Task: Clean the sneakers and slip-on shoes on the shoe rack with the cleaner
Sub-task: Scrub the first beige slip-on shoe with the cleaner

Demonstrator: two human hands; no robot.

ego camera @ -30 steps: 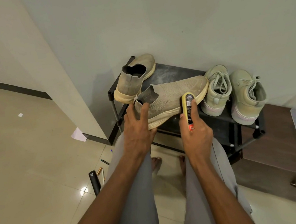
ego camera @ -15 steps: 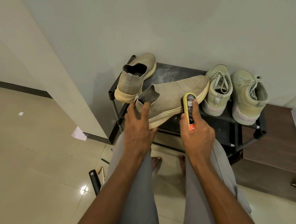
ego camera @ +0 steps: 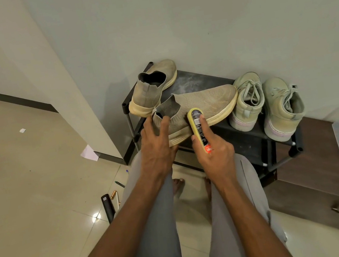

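While our left hand [ego camera: 155, 146] grips the heel of the slip-on [ego camera: 200, 105], lying across the rack [ego camera: 252, 137] at twelve o'clock, our right hand [ego camera: 217, 154] holds the cleaner [ego camera: 198, 128] against its side, so we'd rub short, firm strokes.

Two beige knit slip-on shoes with cream soles: one [ego camera: 202, 105] lying on its side, one [ego camera: 153, 88] upright behind it. Two pale green lace-up sneakers, one [ego camera: 246, 100] beside the other [ego camera: 283, 108]. One black metal shoe rack [ego camera: 255, 145]. One yellow cleaner bottle with a black label [ego camera: 199, 130]. Two hands, left hand [ego camera: 156, 150] and right hand [ego camera: 217, 156].
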